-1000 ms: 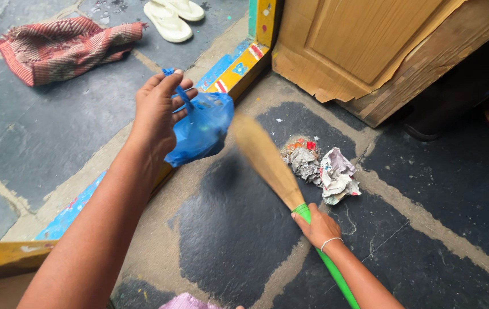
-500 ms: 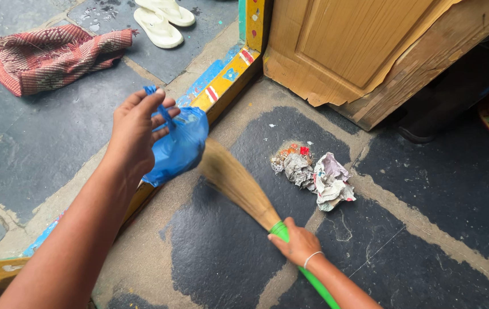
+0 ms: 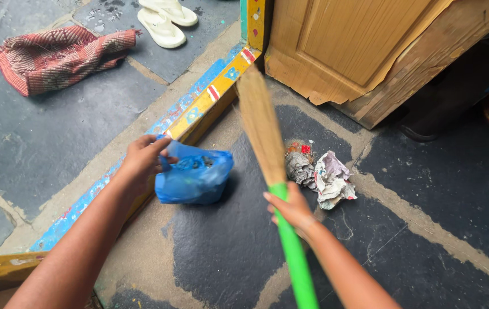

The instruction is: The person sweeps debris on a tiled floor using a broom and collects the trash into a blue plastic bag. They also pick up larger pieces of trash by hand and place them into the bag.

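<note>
Two hands grasping, left [image 3: 141,163] one blue bag [image 3: 194,178], right [image 3: 291,209] one broom [image 3: 267,154], two slippers [image 3: 164,20]

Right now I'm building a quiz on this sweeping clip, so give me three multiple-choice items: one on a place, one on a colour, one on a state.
1. Where does the crumpled paper pile lie?
A. On the floor near the wooden door
B. On the red cloth
C. Inside the blue bag

2. What colour is the broom handle?
A. Red
B. Green
C. White

3. How is the blue bag?
A. Hanging from the door
B. Flat under the sandals
C. Resting on the floor, held at its top by the left hand

Answers:
1. A: the crumpled paper pile sits on the dark stone by the wooden door.
2. B: the right hand grips a broom handle that is bright green.
3. C: the left hand pinches the blue bag, whose base sits on the floor beside the painted threshold.
</note>
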